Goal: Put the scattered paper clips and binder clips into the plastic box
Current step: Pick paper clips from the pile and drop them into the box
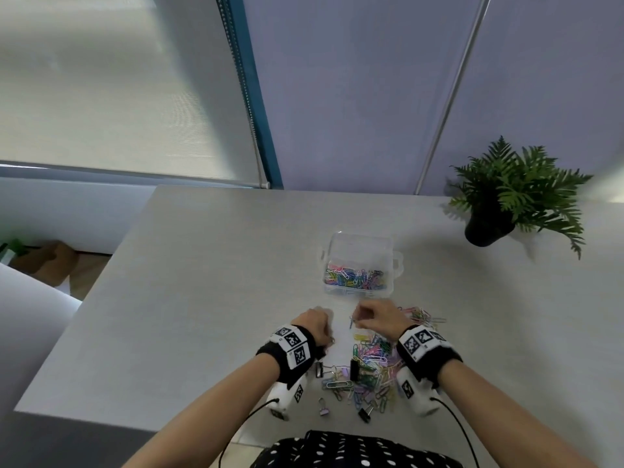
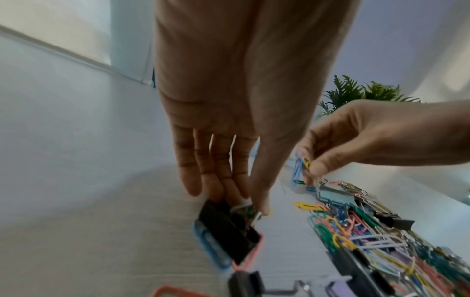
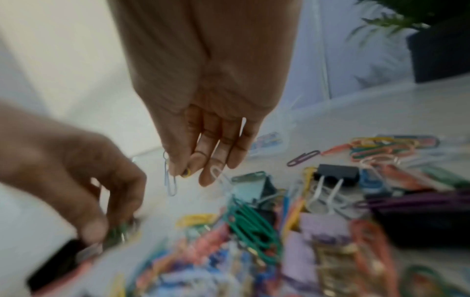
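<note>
The clear plastic box [image 1: 358,286] stands open on the table, holding several coloured paper clips. Nearer me lies a loose heap of paper clips and binder clips [image 1: 369,366]; a smaller heap [image 1: 422,315] lies to its right. My left hand [image 2: 250,205] is just left of the big heap. Its thumb and fingers pinch a black binder clip [image 2: 226,227] together with a green paper clip [image 3: 119,231]. My right hand [image 3: 182,170] hovers above the heap's far edge and pinches a light blue paper clip [image 3: 170,178] and a yellow one [image 2: 306,161], which dangle from its fingertips.
A potted fern [image 1: 506,197] stands at the table's far right corner. The grey table [image 1: 219,282] ends at a left edge with a drop to the floor. Behind it are a wall and a window blind. Single binder clips [image 1: 364,413] lie near the front edge.
</note>
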The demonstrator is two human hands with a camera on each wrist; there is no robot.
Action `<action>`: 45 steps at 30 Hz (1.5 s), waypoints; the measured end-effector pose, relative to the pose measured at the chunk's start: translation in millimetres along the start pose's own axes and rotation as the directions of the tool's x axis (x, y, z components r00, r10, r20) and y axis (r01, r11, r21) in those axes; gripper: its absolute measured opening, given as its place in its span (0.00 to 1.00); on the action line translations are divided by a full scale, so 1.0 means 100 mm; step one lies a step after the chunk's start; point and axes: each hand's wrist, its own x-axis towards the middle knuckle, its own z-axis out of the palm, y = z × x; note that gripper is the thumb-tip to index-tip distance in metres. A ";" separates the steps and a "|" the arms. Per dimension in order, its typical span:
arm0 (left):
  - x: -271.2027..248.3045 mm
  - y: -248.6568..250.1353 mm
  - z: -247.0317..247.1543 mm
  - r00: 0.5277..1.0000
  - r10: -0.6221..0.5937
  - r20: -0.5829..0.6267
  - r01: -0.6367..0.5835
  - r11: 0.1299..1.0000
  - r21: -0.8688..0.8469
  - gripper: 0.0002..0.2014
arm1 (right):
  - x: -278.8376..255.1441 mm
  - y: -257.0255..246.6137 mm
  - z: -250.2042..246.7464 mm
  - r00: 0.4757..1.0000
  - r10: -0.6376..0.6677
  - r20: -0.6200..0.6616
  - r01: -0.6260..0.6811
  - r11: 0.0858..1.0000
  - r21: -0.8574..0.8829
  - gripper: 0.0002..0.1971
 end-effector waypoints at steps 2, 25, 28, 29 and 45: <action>0.00 0.03 -0.02 0.994 0.032 -0.101 -0.032 0.999 0.002 0.12 | 0.00 -0.06 -0.10 0.999 0.024 -0.032 -0.020 0.991 0.135 0.05; -0.06 0.39 0.25 0.967 0.230 -0.113 -0.206 0.960 0.189 0.10 | 0.10 0.00 -0.09 0.998 -0.068 -0.011 0.057 0.902 -0.428 0.05; -0.05 0.28 0.22 0.976 0.183 -0.120 -0.171 0.980 0.106 0.08 | 0.03 0.12 0.05 1.000 -0.009 0.019 0.018 0.833 -0.553 0.08; -0.04 0.24 0.20 0.976 0.175 -0.128 -0.168 0.984 0.060 0.07 | 0.03 0.15 0.08 1.000 -0.009 0.006 0.011 0.822 -0.570 0.10; 0.14 0.09 -0.39 0.974 0.090 -0.210 -0.175 0.885 -0.431 0.10 | -0.05 0.11 0.18 0.988 0.104 -0.112 -0.150 0.802 -0.578 0.05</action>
